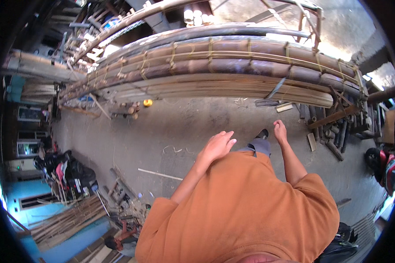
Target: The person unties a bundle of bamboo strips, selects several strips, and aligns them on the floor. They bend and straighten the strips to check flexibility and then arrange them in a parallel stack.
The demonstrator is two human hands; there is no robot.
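Observation:
My left hand (218, 145) hangs in front of my body at the waist, its fingers loosely stretched and nothing seen in it. To the right, my right hand (280, 130) is held out over the floor with its fingers curled in; no object shows in it. Neither hand touches anything around. Ahead of both lies a long rack of thick bamboo poles (232, 66), bound at intervals with yellowish ties. Below them runs a bundle of thin bamboo strips (232, 85). One dark shoe (262, 133) of mine shows between the hands.
Cut bamboo pieces (333, 136) and a wooden trestle (335, 117) stand at the right. A yellow roll (148, 103) sits near short logs (128, 110). A thin stick (160, 174) lies on the floor at left. Another person (123, 241) is low at lower left; a red motorbike (387, 170) is far right.

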